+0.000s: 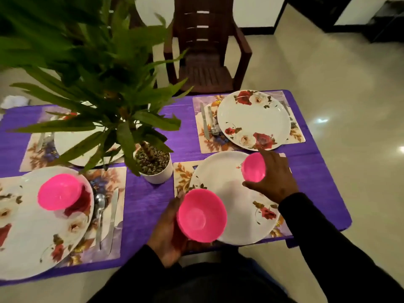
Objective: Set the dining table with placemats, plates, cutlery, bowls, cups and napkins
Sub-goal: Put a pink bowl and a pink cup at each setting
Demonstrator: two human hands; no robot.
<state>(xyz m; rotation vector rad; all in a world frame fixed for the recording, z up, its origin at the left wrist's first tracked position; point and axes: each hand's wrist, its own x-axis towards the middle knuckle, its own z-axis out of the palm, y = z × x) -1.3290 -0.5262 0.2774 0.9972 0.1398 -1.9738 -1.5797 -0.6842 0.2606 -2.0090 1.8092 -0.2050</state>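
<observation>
Covering most of the view, a purple desk [148,202] is seen with a potted plant [153,165] standing near its middle, which serves as the landmark here. Beyond the plant, off the desk's far edge, a dark brown chair [207,51] is placed. Four floral placemats are laid around the plant, each carrying a white rose-patterned plate: one plate [253,119] to the far right of the plant, one [229,204] to the near right, one [32,232] to the near left, and one [72,145] to the far left, largely hidden by leaves. On the near-left plate a pink bowl [60,191] is set, tilted on its side. A second pink bowl [201,215] is gripped from below and from the left side by the left hand [168,235], held over the near-right plate's front edge. A third, smaller-looking pink bowl [254,167] is grasped by the right hand [273,178], fingers curled round it, at the far rim of that same plate. A knife and spoon [209,123] are laid left of the far-right plate, and another knife [112,215] and spoon [99,204] lie right of the near-left plate, toward the plant.
</observation>
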